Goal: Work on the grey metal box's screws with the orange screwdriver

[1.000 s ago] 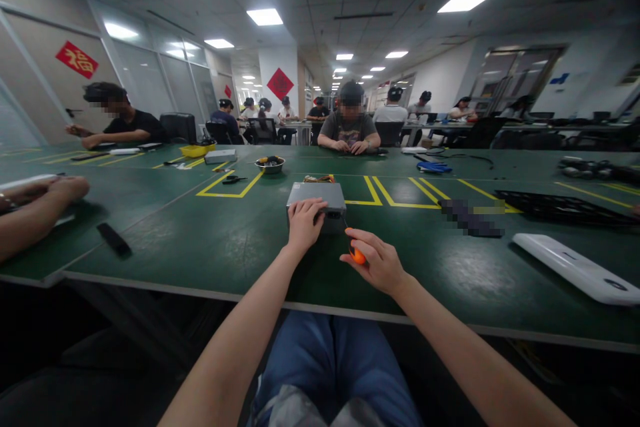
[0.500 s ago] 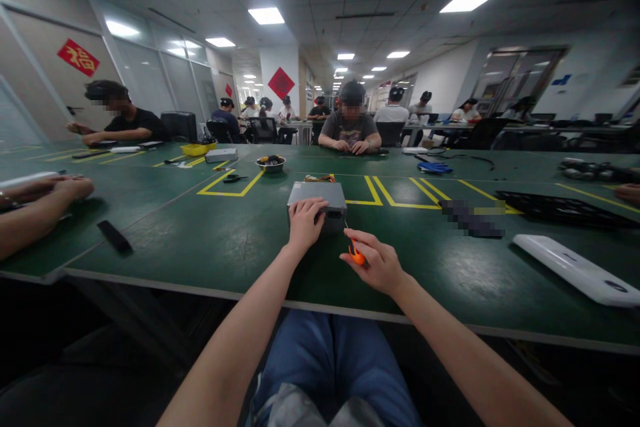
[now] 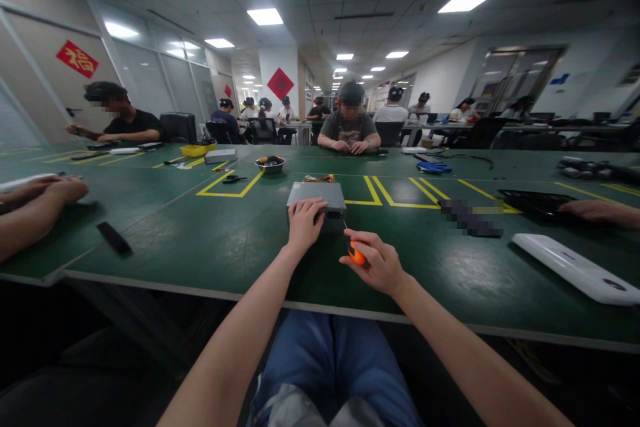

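A grey metal computer power supply (image 3: 316, 192) stands on the green table in front of me, its power socket facing my side and coloured wires behind it. My left hand (image 3: 306, 219) grips its near left part, fingers across the top and thumb at the front. Between the fingers of my right hand (image 3: 373, 260) is a screwdriver (image 3: 357, 253) with an orange and black handle. Its thin shaft points up at the box's lower right front corner. Whether the tip sits in a screw is too small to tell.
A metal bowl (image 3: 271, 164) of dark pieces stands behind the box, left. To the right lie a blurred dark item (image 3: 470, 219), a white casing (image 3: 575, 269) and a black panel (image 3: 537, 204) under another person's hand (image 3: 603, 211). A black strip (image 3: 114, 237) lies left, near a co-worker's hands.
The orange handle has turned in my right hand's fingers. My left hand and the box stay put. At the right, another person's hand has reached in onto the black panel and shifted it.
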Demonstrator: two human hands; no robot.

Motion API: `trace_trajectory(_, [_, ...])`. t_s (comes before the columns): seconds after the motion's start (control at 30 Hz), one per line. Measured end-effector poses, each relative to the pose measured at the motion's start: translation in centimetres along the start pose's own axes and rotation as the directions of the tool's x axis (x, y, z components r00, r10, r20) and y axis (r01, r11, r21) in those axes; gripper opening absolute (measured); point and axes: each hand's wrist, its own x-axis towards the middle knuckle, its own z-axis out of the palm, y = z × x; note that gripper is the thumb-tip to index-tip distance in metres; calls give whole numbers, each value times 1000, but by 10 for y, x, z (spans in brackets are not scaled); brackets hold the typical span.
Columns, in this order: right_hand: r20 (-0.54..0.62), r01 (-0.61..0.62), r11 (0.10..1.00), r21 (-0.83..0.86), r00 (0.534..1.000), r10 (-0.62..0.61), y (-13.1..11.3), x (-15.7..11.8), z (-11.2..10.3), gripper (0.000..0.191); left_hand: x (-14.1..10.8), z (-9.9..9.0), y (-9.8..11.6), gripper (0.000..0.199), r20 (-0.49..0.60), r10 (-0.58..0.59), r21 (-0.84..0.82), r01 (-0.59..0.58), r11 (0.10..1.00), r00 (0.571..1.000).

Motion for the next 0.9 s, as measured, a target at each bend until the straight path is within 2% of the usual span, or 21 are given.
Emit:
trace_trajectory(0.27, [152,14,1000,-16,988,-12,-6,6,-7,34,0,0,0,26,-1,1,-8,-1,1000,1000])
trace_trajectory(0.47, [54,-18,1000,12,998,18,-3,0,0,34,0,1,0,25,-10,-3,-17,3,1000,1000])
trace_trajectory(0.6, [104,-49,999,21,994,47,-3,-1,-1,31,0,1,0,25,-4,-2,-17,2,1000,1000])
trace_trajectory(0.77, [170,-10,1000,0,985,10,-6,5,-7,30,0,0,0,26,11,-8,-11,8,1000,1000])
trace_trajectory(0.9, [86,-13,1000,1,996,12,-4,3,-3,30,0,0,0,26,-1,-5,-18,5,1000,1000])
